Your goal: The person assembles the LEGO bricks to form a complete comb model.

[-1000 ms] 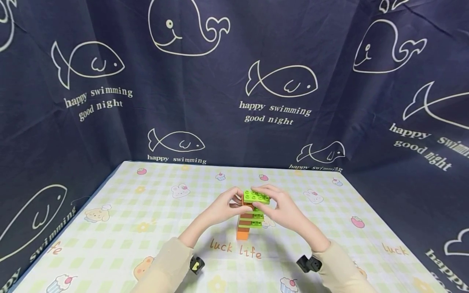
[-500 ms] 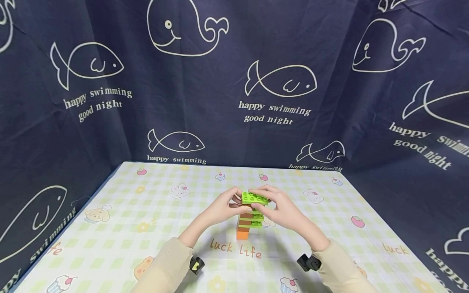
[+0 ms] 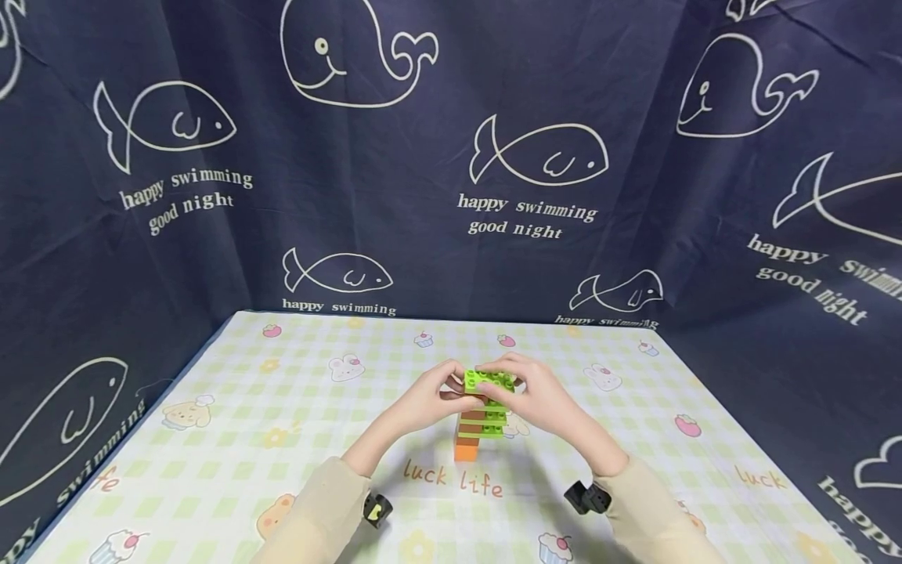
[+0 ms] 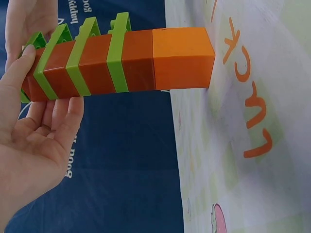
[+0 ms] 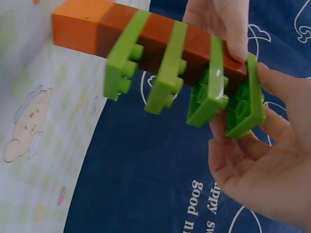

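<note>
A tower of toy building bricks stands upright on the table, with an orange brick [image 3: 466,453] at its foot. Above that, reddish-brown bricks [image 4: 97,63] alternate with thin green bricks [image 5: 167,73], whose studded ends jut out to the right. My left hand [image 3: 430,399] grips the tower's upper part, thumb on the near side and fingers behind. The uppermost green brick [image 3: 478,379] lies across the top. My right hand [image 3: 541,395] holds this brick by its overhanging end, the thumb over its studs and the fingers at its far edge.
A pale checked tablecloth [image 3: 296,439] with printed cartoon figures covers the table. Dark blue curtains [image 3: 423,180] with white fish and whale drawings hang behind and at both sides. A small black camera [image 3: 588,497] is strapped at the right wrist.
The top green brick has shifted slightly left and down onto the tower. My right thumb has moved from the brick's front side up over its studs. The left hand stays in place.
</note>
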A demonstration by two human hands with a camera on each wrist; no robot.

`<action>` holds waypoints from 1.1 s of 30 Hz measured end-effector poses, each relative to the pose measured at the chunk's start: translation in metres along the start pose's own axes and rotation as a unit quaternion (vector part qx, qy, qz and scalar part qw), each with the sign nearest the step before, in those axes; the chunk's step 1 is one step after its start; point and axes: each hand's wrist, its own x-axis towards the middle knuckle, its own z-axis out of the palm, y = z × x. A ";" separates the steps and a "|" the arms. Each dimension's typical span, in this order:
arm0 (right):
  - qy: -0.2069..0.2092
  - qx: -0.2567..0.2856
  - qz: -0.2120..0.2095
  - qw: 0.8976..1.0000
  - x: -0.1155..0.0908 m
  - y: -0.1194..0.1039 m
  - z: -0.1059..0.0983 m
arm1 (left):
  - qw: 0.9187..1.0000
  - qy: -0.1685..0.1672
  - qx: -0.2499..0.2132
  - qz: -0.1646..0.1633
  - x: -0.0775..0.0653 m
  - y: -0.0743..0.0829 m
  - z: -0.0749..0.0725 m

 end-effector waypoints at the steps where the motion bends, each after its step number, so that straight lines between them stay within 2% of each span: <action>1: -0.006 -0.002 0.002 1.000 0.001 0.000 -0.001 | 1.000 0.000 0.000 -0.001 0.000 0.000 0.000; 10: -0.064 0.002 0.006 0.998 0.011 -0.001 -0.009 | 1.000 0.004 -0.002 -0.003 0.001 0.000 0.000; 15: -0.062 0.005 0.008 0.998 0.010 0.000 -0.008 | 1.000 0.004 -0.001 -0.006 0.001 0.001 0.000; 33: -0.065 0.080 0.059 0.993 0.005 0.009 0.000 | 1.000 0.003 0.001 -0.014 -0.002 0.003 0.001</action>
